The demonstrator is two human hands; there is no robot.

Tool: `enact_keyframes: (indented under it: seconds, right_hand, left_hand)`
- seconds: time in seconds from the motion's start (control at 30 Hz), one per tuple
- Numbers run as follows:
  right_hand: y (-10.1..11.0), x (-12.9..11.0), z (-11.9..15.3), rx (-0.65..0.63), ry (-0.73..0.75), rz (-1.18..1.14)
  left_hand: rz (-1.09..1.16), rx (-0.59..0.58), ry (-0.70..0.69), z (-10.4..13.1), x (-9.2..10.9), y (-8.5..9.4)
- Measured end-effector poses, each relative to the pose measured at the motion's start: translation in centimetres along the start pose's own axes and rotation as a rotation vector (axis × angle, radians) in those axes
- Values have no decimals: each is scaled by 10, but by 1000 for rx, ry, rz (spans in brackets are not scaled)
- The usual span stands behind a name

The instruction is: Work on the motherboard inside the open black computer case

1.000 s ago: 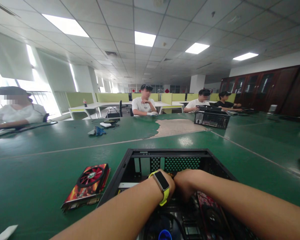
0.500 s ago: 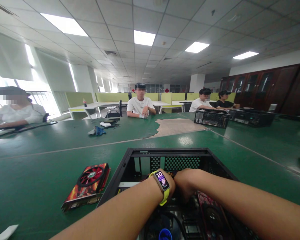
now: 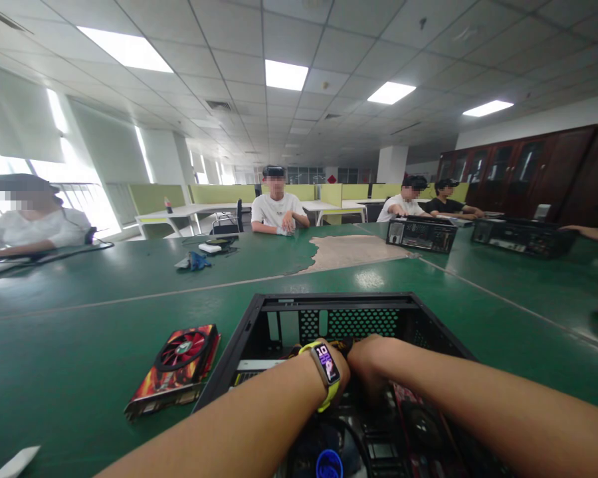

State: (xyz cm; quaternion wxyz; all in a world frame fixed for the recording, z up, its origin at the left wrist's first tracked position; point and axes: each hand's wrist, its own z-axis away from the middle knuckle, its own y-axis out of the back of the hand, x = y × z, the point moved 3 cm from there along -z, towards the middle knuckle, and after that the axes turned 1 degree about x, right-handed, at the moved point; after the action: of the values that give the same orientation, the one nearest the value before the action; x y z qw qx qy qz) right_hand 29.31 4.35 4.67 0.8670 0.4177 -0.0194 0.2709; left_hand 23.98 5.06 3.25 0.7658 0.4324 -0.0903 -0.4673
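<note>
1 open black metal computer case [image 3: 336, 305] lies on the table at the near edge of my view, open side up, honeycomb vent at the far end. Inside: round black fan with glowing blue hub [image 3: 329, 465], red-and-black board-like part [image 3: 421, 421] to the right of it. Left hand [image 3: 343, 372], yellow-strapped watch [image 3: 327, 364] on its wrist, and right hand [image 3: 367, 362] reach into the case, side by side near the middle. Fingers hidden; can't tell if either is open, closed or gripping. Small dark-and-yellow bit [image 3: 343, 345] shows beside them, unclear what.

Risks, my guess: blind fingers in tight space could snag a wire or scrape on a metal edge; a forearm pressing down could knock the fan or bend the board; a slip could drop something small out of reach.

Red-and-black graphics card with flame print and 1 fan [image 3: 179, 365] sits just left of the case, fan up; an elbow swing could push it.

Surface: glossy green tabletop [image 3: 104, 332], seams, ragged tan patch [image 3: 353, 255], white scrap [image 3: 20, 461], crumpled blue cloth-like item [image 3: 197, 260]. 2 more black cases [image 3: 421, 236] [image 3: 523, 237] far right. Room: 4 seated people, dark red cabinets [image 3: 528, 166], 4 lit ceiling panels.
</note>
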Motion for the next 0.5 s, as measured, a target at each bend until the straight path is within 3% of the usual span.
enact_keyframes:
  seconds: [0.17,0.3,0.37,0.4,0.43,0.5]
  right_hand:
    - [9,4,9,21,-26,-11]
    - [27,16,62,202,-21,-134]
    - [26,14,104,393,24,-219]
    - [20,10,126,524,52,-260]
    - [11,3,148,686,89,-292]
    - [-17,-18,189,1168,164,-252]
  left_hand:
    - [7,-12,-36,20,2,20]
    - [36,106,-20,73,-6,52]
    - [56,261,-3,114,-7,53]
    - [74,409,-8,135,-5,46]
    - [87,601,-47,156,-1,34]
    - [77,973,-119,191,12,-9]
